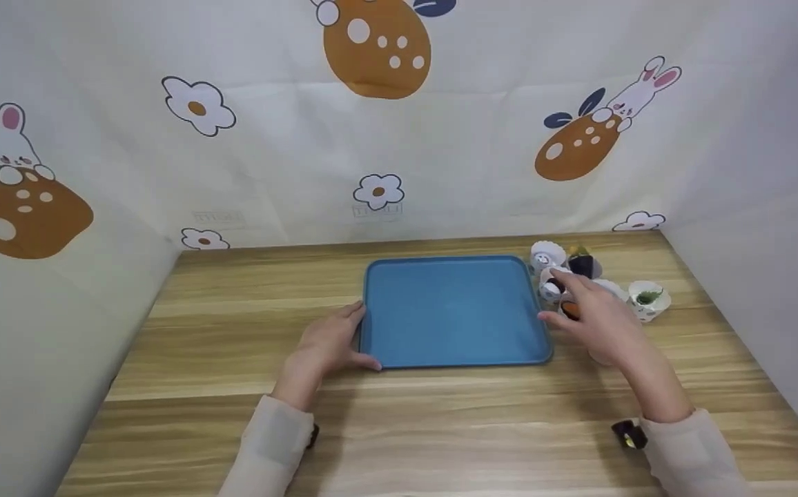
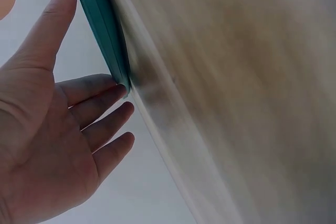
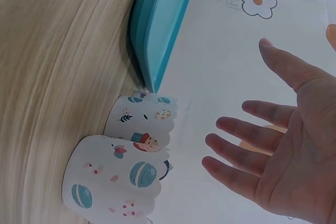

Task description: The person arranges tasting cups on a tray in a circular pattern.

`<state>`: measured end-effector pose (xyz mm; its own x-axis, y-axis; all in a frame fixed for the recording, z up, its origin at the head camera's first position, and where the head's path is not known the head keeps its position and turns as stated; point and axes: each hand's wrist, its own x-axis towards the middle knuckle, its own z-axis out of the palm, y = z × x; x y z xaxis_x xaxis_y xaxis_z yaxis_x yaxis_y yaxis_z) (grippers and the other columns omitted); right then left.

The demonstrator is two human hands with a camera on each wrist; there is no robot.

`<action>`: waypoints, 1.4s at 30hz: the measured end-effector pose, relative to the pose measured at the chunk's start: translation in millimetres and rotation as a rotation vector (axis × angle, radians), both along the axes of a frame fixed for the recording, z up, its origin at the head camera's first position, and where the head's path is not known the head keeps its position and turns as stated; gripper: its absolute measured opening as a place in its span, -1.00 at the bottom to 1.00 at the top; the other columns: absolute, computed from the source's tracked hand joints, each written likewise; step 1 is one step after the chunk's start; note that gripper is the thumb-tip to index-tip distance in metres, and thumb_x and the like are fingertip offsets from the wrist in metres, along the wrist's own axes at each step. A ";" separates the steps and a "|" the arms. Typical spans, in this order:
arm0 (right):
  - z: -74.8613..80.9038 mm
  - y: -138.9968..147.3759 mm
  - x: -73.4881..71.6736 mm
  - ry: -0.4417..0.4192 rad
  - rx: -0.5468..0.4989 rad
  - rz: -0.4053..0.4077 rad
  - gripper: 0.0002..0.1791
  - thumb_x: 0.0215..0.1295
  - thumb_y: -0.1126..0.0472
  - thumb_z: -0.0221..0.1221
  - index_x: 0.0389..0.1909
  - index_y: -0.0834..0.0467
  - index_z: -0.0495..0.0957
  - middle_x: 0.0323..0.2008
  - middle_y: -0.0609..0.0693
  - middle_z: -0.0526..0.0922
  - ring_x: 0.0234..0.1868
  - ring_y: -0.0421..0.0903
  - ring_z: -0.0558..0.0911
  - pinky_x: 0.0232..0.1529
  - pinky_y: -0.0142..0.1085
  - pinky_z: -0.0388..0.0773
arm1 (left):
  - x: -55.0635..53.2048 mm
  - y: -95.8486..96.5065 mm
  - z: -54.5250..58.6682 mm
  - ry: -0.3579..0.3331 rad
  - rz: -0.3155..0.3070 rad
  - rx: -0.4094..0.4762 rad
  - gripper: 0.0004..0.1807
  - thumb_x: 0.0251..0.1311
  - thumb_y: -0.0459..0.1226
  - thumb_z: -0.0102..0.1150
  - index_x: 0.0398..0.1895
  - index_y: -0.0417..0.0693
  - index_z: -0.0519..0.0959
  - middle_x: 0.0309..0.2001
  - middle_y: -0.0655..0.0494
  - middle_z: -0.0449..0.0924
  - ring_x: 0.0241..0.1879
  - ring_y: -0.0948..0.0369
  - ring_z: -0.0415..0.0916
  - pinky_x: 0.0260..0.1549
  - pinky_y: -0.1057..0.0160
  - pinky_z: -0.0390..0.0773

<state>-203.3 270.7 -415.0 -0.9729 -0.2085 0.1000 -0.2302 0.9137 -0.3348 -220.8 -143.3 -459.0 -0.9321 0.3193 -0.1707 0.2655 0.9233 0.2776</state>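
Head view: right hand (image 1: 602, 319) screens several paper cups (image 1: 546, 252) in part; green bit (image 1: 647, 297) in the rightmost cup (image 1: 649, 314) too small to identify. Lettering (image 1: 378, 212) on the curtain (image 1: 281, 159) too faint to read. Both sleeves (image 1: 268, 442) cut by the bottom edge. Left wrist view: tray (image 2: 102, 24) runs off the top; desk (image 2: 236, 93) blurred. Right wrist view: nearest cup (image 3: 107, 179) cut by bottom edge, its inside out of sight.
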 end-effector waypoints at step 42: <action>-8.9 53.4 13.1 -0.027 -0.150 -0.028 -0.13 0.36 -0.17 0.20 0.46 0.32 0.21 0.38 0.45 0.31 0.30 0.47 0.37 0.23 0.36 0.34 | 3.0 4.9 7.4 -0.056 0.013 -0.061 0.19 -0.10 0.23 0.47 0.53 -0.16 0.18 0.56 -0.04 0.13 0.51 -0.05 0.16 0.44 -0.04 0.29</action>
<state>-190.2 324.1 -423.9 -0.9809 -0.1655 0.1021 -0.1943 0.8590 -0.4736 -217.8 -138.4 -451.6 -0.9244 0.2950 -0.2417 0.2394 0.9421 0.2347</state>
